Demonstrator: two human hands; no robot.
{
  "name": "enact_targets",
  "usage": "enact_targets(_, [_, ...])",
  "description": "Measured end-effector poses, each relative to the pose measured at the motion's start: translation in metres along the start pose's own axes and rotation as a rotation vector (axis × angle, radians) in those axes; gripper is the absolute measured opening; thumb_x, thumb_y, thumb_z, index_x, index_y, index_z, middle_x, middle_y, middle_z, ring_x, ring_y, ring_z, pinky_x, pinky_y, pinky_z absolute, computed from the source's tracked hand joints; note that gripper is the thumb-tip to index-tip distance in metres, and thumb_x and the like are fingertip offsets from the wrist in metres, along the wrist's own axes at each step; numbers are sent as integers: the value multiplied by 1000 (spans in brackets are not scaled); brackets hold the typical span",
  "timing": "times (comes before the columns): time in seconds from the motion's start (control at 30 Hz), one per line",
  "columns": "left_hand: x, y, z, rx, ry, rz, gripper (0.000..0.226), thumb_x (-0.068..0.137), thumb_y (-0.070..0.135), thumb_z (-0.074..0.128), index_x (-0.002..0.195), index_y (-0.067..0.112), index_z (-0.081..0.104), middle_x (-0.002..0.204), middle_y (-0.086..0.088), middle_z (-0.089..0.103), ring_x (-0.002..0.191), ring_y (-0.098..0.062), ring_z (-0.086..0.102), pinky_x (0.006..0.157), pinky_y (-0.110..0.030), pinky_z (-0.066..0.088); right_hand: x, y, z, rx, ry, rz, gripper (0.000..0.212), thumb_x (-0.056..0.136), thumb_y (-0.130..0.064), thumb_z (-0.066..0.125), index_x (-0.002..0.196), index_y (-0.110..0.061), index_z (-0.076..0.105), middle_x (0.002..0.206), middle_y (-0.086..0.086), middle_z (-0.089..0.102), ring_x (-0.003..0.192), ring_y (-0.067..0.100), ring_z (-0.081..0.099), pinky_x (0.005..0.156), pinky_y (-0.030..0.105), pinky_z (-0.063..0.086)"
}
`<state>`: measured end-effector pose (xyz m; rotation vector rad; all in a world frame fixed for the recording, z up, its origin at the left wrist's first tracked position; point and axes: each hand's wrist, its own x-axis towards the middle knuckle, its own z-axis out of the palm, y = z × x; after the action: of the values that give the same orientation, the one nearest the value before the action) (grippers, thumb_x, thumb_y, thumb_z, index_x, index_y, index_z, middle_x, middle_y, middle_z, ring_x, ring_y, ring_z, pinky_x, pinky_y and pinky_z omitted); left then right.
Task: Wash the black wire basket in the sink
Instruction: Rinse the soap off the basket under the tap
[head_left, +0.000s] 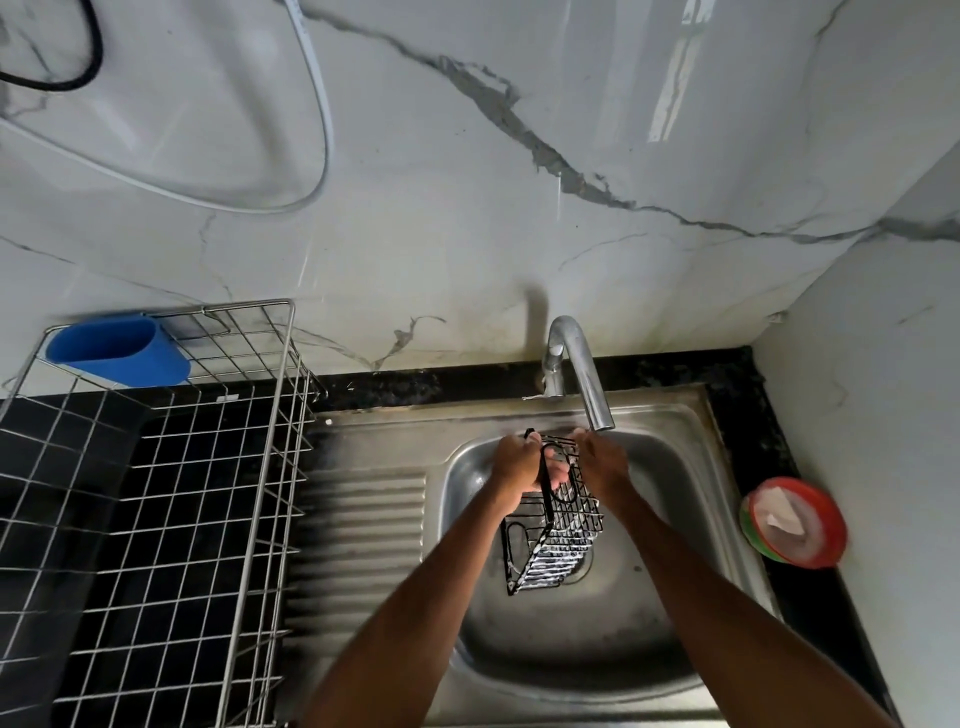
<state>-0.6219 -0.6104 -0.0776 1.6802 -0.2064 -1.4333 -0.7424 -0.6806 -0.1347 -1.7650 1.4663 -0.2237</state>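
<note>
Black wire basket (556, 540) held under the tap (582, 364)

The basket is held tilted over the sink (649, 649), just below and in front of the tap spout. Its upper rim is gripped by the left hand (517, 462), fingers curled round the wire. The right hand (605, 460) is set against the basket's top edge directly under the spout. Whether its fingers are closed on the wire cannot be told. A steel dish rack (156, 493) holding a blue cup (122, 351) is noted well left of the tap.
</note>
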Motion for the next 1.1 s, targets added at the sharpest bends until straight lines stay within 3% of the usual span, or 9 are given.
enact_targets(0.07, [1,-3,4,-24,8,16,35,113,23,36,86,7,52,74,-16,57,46,-18,60,43,-25,50,-1,-4,1,-59,10,-84,67,108,-42,21,105,5,69,100,28,70,94,41,67,83,44,48])
enact_targets(0.17, [3,-2,6,-20,30,33,43,113,24,36,76,11,53,64,-11,59,46,-17,56,42,-22,46,-3,-11,1,-55,-114,-153,42,110,-22,36,131,6,59,128,29,61,122,41,57,102,44,43])
enact_targets(0.3, [12,0,0,56,85,97,42,112,23,38,76,13,56,61,-12,66,46,-20,58,41,-23,43,-37,5,-10,-98,-167,-402,56,108,-35,29,160,-18,17,167,6,18,156,19,12,126,39,18])
enact_targets(0.4, [17,1,0,86,104,105,43,113,25,36,76,14,55,57,-9,65,43,-17,55,39,-23,41,-72,15,-19,-51,-212,-461,59,107,-41,22,160,-24,4,168,-8,-5,153,1,-12,124,27,-2])
enact_targets(0.57, [17,4,6,138,89,114,40,110,17,40,74,13,55,56,-9,62,38,-14,51,38,-22,40,-58,16,-18,-57,-274,-378,70,101,-65,5,160,-31,-6,167,-10,-14,152,4,-18,125,35,-8])
enact_targets(0.73, [19,0,5,234,27,160,46,109,20,41,71,5,62,52,-7,60,40,-15,51,42,-24,41,-13,-27,-20,-86,-344,-264,65,106,-50,12,161,-15,7,153,29,40,151,33,25,127,47,9])
enact_targets(0.8, [21,-1,5,221,35,155,46,108,19,42,70,6,62,51,-6,59,40,-15,51,42,-24,40,-18,-34,-24,-96,-311,-280,73,103,-53,10,160,-8,14,146,29,49,149,33,30,126,47,10])
enact_targets(0.97, [26,1,7,142,82,82,40,109,15,39,72,13,56,52,-5,61,39,-13,51,37,-22,37,-59,6,-21,-188,-261,-418,69,102,-59,3,160,-24,-10,169,-1,-13,153,10,-19,126,37,-6])
enact_targets(1.1, [24,3,10,128,75,52,39,109,11,35,74,15,53,54,-7,63,40,-13,52,38,-22,38,-65,11,-26,-227,-285,-393,79,97,-67,-2,160,-20,-14,164,-5,-26,151,9,-24,122,29,-11])
